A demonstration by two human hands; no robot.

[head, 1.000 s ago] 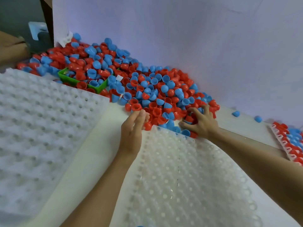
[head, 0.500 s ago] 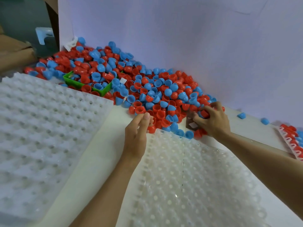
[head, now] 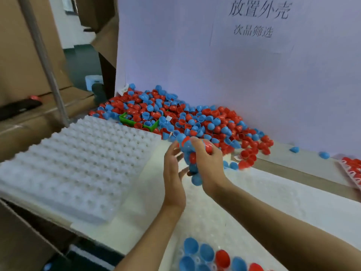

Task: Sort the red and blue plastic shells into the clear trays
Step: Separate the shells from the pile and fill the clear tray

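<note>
The handful of shells (head: 190,153) I have scooped up, red and blue mixed, sits between my two hands, lifted off the worktop (head: 148,173) and hanging over the far end of the clear tray (head: 273,200) that runs from under my wrists toward me. My right hand (head: 207,163) has the bunch: its fingers curl over the top and the shells press into its palm, while a blue one at the bottom of the clump looks close to slipping out. My left hand (head: 173,173) stands just beside the bunch, palm turned toward it and fingers fairly straight, cupping rather than gripping; motion blur hides whether it touches any shell. The clump stretches roughly top to bottom between my palms, but I cannot tell which way each shell's open mouth faces. The pockets I need lie straight below and nearer to me than my hands, so I judge the coming move is downward and inward. A few seated shells (head: 211,255) already fill the tray's near end, domes up as far as I can see. The loose pile (head: 175,118) lies beyond my hands against the back wall, with a green bin (head: 138,121) half buried in it. A second tray (head: 78,163), white and bare of shells, lies off to the left of my left hand.
</note>
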